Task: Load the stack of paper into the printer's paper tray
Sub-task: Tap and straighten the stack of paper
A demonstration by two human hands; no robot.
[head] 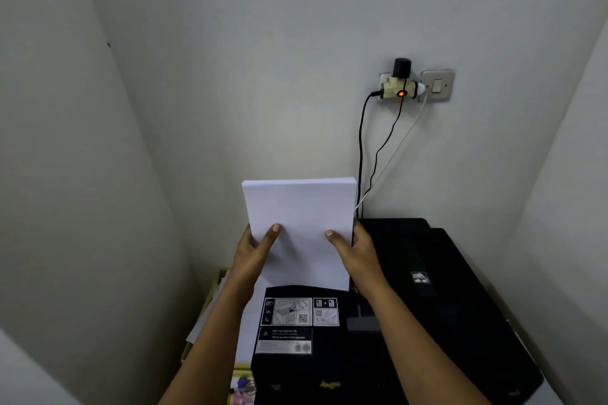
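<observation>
A thick white stack of paper (pixel 301 207) stands upright in front of me, held by both hands. My left hand (pixel 255 248) grips its left edge with the thumb on the front face. My right hand (pixel 353 248) grips its right edge the same way. The stack's lower edge is hidden behind a raised black flap (pixel 296 325) that carries white instruction labels. The black printer (pixel 444 299) spreads below and to the right. Whether the paper's bottom rests inside the tray cannot be told.
White walls close in on the left, back and right. A wall socket with an adapter and red light (pixel 399 87) and a switch (pixel 437 85) sit above the printer, with cables (pixel 362 158) hanging down behind it. A yellow box with papers (pixel 210 306) lies left of the printer.
</observation>
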